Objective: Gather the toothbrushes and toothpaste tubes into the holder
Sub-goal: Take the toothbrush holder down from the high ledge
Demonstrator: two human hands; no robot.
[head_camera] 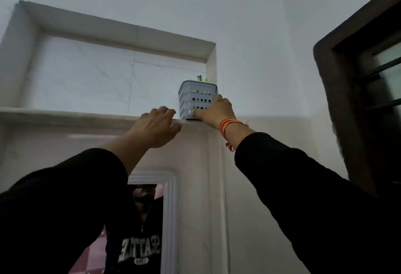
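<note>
A grey perforated holder (pixel 196 94) stands upright at the right end of a high marble ledge (pixel 65 114) inside a wall niche. Purple and green tips (pixel 202 78) of toothbrushes or tubes poke just above its rim; the rest of them is hidden. My right hand (pixel 217 110) grips the holder's lower right side, fingers wrapped on its base. My left hand (pixel 156 125) rests on the ledge's edge just left of the holder, fingers curled over the lip, holding nothing that I can see.
The niche's right wall (pixel 211 65) stands close beside the holder. Below the ledge hangs a white-framed mirror (pixel 149 219) reflecting a person in a dark top. A dark window frame (pixel 347 91) is at the right.
</note>
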